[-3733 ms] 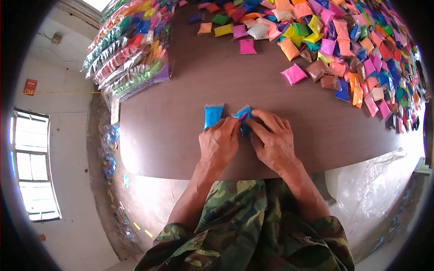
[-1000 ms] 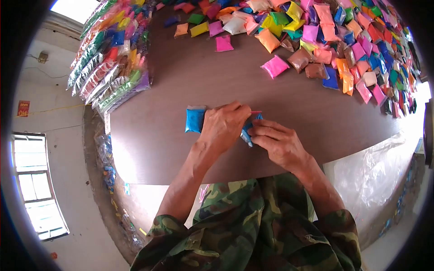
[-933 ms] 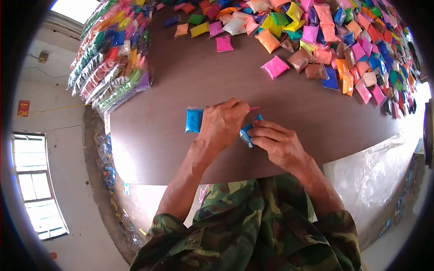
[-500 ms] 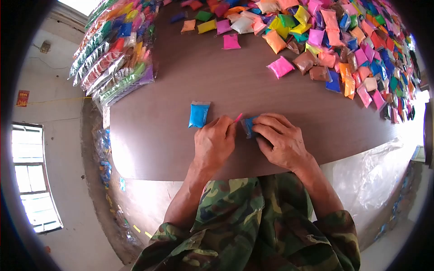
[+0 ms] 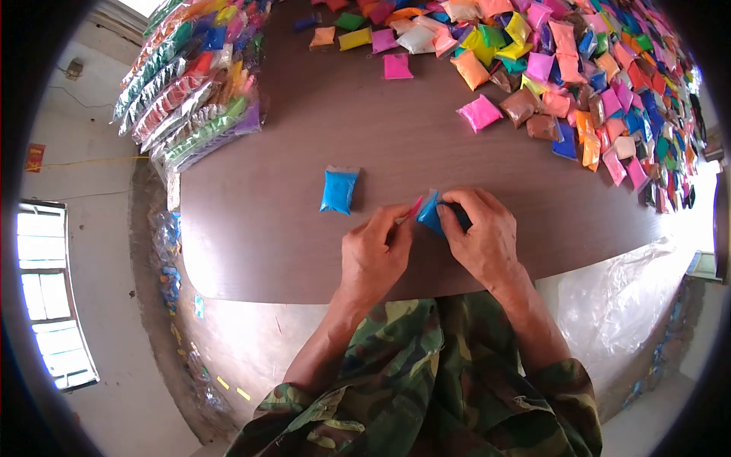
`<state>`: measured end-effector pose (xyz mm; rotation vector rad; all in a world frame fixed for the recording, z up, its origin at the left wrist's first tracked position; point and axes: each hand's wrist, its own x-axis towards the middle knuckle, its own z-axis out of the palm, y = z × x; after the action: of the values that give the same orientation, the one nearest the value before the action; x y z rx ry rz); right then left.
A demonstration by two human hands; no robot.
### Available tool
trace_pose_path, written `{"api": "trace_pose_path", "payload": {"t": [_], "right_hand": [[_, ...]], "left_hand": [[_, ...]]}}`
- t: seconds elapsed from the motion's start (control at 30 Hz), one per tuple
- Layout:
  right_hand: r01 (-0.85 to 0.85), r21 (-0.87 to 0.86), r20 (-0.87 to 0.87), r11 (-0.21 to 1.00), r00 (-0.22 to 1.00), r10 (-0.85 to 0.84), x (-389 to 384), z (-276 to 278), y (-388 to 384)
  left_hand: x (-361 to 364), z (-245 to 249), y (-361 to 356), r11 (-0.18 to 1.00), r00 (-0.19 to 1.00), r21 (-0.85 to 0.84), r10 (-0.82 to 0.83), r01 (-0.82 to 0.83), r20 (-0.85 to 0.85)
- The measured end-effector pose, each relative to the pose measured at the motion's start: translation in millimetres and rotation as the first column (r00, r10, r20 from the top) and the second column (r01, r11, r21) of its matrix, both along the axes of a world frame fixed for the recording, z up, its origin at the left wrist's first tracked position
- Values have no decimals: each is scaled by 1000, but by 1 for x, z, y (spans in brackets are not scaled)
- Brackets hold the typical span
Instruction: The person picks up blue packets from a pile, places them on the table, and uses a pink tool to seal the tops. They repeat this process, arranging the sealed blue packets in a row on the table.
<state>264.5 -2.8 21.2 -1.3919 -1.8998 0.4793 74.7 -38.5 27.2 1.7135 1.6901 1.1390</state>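
Here we are at the brown table (image 5: pixel 304 251), and all the action is near the middle of its near edge! We see the left hand (image 5: pixel 377 255) with thumb and forefinger pinched narrow on a slim pink stick (image 5: pixel 416 205), its tip pointing up and away towards the far edge. Right beside it, the right hand (image 5: pixel 485 236) holds a small blue packet (image 5: pixel 429 215), thumb on one side, fingers curled close on the other, clear end angled towards the far edge. Stick and packet are very close; whether they touch, we cannot tell, nor whether that packet rests on the wood.

Just beyond the left hand, towards the left edge, we spot a second blue packet (image 5: pixel 338 191), lying flat and apart from both hands, its clear strip facing the far edge. Over at the far left corner, a stack of filled clear bags (image 5: pixel 194 99) leans in layers of colour. And look at the far right: a great heap of coloured packets (image 5: pixel 609 99) spreads along the far and right edges, with a bright pink packet (image 5: pixel 480 113) and a magenta packet (image 5: pixel 396 66) lying on its fringe. Below the near edge, we catch camouflage sleeves (image 5: pixel 278 411), and to the right, a crumpled clear plastic sheet (image 5: pixel 617 305)
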Motion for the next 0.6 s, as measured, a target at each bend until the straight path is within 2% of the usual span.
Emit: {"api": "trace_pose_path", "payload": {"t": [0.07,0.17,0.27,0.37,0.47,0.6], "right_hand": [[7,28,-8,1000,1000,-7,0,-2,1],[22,99,-31,995,999,-19,-3,-11,2],[43,110,-40,993,998,-39,-4,-13,2],[68,94,-42,993,997,-64,-6,-12,1],[73,86,-35,994,997,-70,-4,-13,-1],[72,110,-45,991,997,-67,-5,-18,1]], "left_hand": [[5,-8,9,998,998,48,-45,48,-46],[0,-16,23,993,959,73,-73,96,-274],[-3,0,35,988,923,38,-124,148,-364],[-3,9,37,996,937,54,-50,73,-346],[4,11,30,978,956,131,-121,161,-268],[5,-7,37,980,908,26,-170,195,-384]]}}
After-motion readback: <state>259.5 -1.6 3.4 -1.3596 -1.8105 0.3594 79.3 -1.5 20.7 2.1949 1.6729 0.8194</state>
